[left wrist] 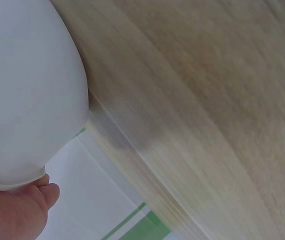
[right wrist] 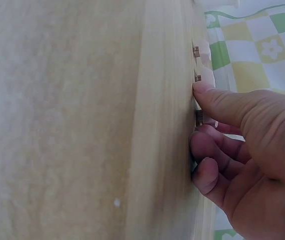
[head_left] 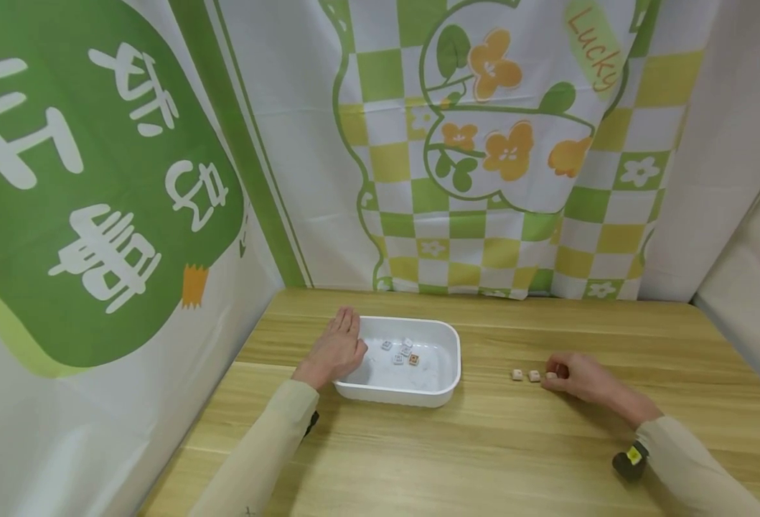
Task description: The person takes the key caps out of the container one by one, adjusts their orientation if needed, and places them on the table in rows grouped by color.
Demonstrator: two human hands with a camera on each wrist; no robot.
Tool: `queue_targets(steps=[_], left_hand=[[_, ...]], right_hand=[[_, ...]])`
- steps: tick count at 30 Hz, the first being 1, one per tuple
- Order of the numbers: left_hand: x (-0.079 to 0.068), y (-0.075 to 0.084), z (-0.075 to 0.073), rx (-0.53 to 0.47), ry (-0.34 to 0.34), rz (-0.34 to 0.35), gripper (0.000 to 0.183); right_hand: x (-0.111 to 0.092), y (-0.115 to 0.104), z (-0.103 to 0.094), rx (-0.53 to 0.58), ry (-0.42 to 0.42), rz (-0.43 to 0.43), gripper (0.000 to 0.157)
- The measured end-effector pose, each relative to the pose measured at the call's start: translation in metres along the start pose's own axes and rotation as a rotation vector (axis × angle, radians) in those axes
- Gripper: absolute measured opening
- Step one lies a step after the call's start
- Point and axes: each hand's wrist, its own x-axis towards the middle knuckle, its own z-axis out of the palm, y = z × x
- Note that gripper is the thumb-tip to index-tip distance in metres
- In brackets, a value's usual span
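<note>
My left hand (head_left: 336, 352) grips the left rim of a white plastic tub (head_left: 447, 359), thumb over the inner side; the left wrist view shows the tub's outer wall (left wrist: 32, 90) close up, the hand (left wrist: 17, 212) at its rim. Inside the tub lie several pale keycaps (head_left: 398, 359) and one orange-brown keycap (head_left: 414, 360). To the right, my right hand (head_left: 576, 377) pinches a cream keycap (head_left: 550, 375) between thumb and fingers, low at the tabletop. Two more cream keycaps, the left one (head_left: 517, 375) and the middle one (head_left: 534, 375), stand in line beside it.
The wooden table (head_left: 418, 452) ends at the back against a green-and-yellow checked cloth (head_left: 463, 237). A white and green hanging cloth (head_left: 160, 337) flanks the left side. Each wrist wears a dark strapped device, such as the right one (head_left: 630, 461).
</note>
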Motion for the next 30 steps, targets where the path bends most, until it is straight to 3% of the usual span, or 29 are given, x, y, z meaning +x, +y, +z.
queue_targets(steps=[11, 20, 30], left_hand=[[0.001, -0.002, 0.001, -0.002, 0.003, 0.0, 0.062], [0.0, 0.0, 0.001, -0.002, 0.012, 0.0, 0.063], [0.0, 0.001, 0.0, -0.002, 0.019, -0.002, 0.064]], right_hand=[[0.0, -0.005, -0.007, -0.004, -0.042, -0.014, 0.019], [0.006, -0.029, -0.018, -0.005, -0.041, 0.027, 0.027], [0.018, -0.069, -0.02, 0.0, 0.019, -0.093, 0.023]])
